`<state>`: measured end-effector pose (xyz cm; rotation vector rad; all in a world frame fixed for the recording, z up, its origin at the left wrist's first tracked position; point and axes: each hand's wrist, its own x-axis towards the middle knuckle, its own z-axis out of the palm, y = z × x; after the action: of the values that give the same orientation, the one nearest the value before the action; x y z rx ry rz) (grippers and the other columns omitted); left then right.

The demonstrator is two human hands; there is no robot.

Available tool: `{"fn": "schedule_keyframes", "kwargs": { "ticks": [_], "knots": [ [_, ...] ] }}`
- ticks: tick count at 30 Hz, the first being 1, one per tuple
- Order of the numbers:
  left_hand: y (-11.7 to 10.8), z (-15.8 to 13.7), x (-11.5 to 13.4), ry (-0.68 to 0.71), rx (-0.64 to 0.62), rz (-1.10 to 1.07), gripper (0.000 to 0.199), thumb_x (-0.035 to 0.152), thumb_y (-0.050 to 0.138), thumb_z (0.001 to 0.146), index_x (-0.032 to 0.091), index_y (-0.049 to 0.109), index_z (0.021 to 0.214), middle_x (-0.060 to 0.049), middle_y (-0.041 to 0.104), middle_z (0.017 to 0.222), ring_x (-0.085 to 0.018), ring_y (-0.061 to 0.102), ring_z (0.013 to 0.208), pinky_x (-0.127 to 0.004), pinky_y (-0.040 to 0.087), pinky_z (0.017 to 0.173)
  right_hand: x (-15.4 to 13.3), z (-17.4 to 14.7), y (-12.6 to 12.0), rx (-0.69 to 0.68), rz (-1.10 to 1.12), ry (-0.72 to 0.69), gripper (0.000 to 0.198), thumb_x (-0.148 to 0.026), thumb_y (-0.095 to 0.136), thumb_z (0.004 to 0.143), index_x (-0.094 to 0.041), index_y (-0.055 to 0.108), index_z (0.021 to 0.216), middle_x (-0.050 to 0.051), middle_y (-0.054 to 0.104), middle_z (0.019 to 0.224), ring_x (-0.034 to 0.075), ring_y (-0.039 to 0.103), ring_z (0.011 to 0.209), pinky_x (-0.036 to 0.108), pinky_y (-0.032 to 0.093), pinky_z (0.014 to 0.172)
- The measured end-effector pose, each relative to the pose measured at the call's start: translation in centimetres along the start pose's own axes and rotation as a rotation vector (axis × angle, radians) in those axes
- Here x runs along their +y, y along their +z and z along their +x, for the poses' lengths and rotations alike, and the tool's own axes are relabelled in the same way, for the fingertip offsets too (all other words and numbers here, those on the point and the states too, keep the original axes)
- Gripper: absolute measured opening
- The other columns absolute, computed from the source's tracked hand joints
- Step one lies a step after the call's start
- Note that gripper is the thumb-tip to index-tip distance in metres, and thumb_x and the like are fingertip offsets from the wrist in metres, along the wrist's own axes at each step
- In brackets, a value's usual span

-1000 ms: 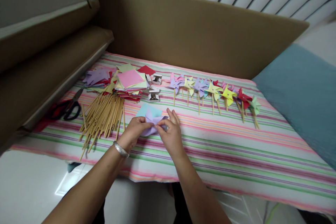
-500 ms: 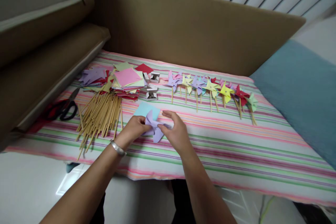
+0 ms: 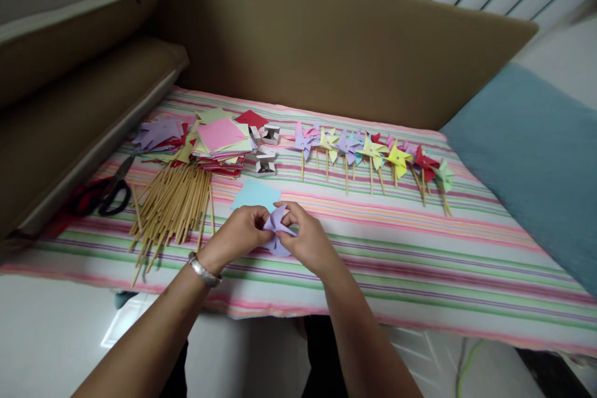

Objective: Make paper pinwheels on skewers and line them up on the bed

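We find the lilac paper pinwheel head (image 3: 278, 245), at five o'clock from the light-blue paper square (image 3: 254, 194), with left hand (image 3: 243, 231) and right hand (image 3: 305, 237) both pinching its folds, which we judge could spring open should either thumb slacken.

Soft, fairly dim light falls on the cloth (image 3: 420, 273). Pale glare marks the floor (image 3: 46, 336) at near left; shadow darkens the cushions (image 3: 93, 112) at left. Wide-angle distortion stretches the edges, and the blue panel (image 3: 527, 168) at right looks blurred.
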<state>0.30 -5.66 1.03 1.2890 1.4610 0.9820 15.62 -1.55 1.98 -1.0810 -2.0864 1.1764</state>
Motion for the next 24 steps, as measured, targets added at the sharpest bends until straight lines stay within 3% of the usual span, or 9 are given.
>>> {"fn": "schedule_keyframes", "kwargs": {
  "ticks": [2,4,7,9,13,19,24],
  "knots": [
    [0.0,0.1,0.1,0.012,0.048,-0.032,0.01,0.018,0.064,0.058,0.017,0.061,0.068,0.004,0.054,0.056,-0.011,0.047,0.053,-0.023,0.036,0.052,0.2,0.3,0.2,0.021,0.09,0.031,0.044,-0.009,0.052,0.064,-0.023,0.053,0.105,-0.007,0.053,0.063,0.012,0.052,0.061,0.024,0.042,0.063],
    [0.0,0.2,0.1,0.008,0.173,-0.096,0.035,0.018,0.069,0.055,0.018,0.063,0.089,0.001,0.061,0.07,-0.013,0.054,0.061,-0.024,0.04,0.057,0.6,0.7,0.4,0.077,0.187,0.075,0.043,-0.011,0.053,0.064,-0.021,0.052,0.105,-0.008,0.05,0.06,0.011,0.05,0.058,0.023,0.039,0.059],
    [0.3,0.3,0.1,-0.053,0.37,-0.287,0.07,0.022,0.077,0.05,0.021,0.052,0.116,-0.004,0.063,0.094,-0.014,0.058,0.069,-0.025,0.044,0.062,1.2,1.2,0.9,0.193,0.359,0.136,0.048,-0.015,0.056,0.064,-0.021,0.047,0.11,-0.01,0.044,0.055,0.01,0.045,0.052,0.021,0.035,0.052],
    [0.7,0.3,0.0,-0.134,0.344,-0.481,0.067,0.026,0.078,0.052,0.018,0.054,0.113,-0.005,0.064,0.094,-0.014,0.059,0.071,-0.026,0.045,0.065,1.4,1.5,1.4,0.254,0.476,0.165,0.049,-0.018,0.058,0.064,-0.021,0.045,0.111,-0.011,0.043,0.054,0.01,0.044,0.05,0.02,0.034,0.05],
    [1.6,0.4,-0.7,-0.21,0.194,-0.745,0.037,0.029,0.076,0.057,0.011,0.066,0.088,-0.006,0.068,0.081,-0.014,0.061,0.073,-0.026,0.045,0.072,1.3,1.8,2.6,0.357,0.609,0.18,0.047,-0.02,0.06,0.064,-0.022,0.046,0.109,-0.011,0.044,0.056,0.009,0.044,0.05,0.02,0.034,0.049],
    [1.7,0.4,-0.8,-0.236,0.263,-0.827,0.032,0.027,0.078,0.053,0.011,0.07,0.079,-0.007,0.07,0.072,-0.015,0.061,0.064,-0.025,0.045,0.063,1.0,2.1,4.3,0.398,0.789,0.193,0.038,-0.02,0.062,0.064,-0.022,0.045,0.097,-0.009,0.051,0.061,0.01,0.051,0.054,0.021,0.04,0.054],
    [1.4,0.4,-0.9,-0.241,0.306,-0.79,0.03,0.027,0.078,0.051,0.011,0.07,0.075,-0.006,0.07,0.068,-0.014,0.06,0.059,-0.025,0.044,0.06,0.7,2.3,4.6,0.385,0.805,0.205,0.029,-0.021,0.063,0.062,-0.022,0.041,0.082,-0.01,0.047,0.057,0.008,0.048,0.048,0.021,0.04,0.05]
  ]
}}
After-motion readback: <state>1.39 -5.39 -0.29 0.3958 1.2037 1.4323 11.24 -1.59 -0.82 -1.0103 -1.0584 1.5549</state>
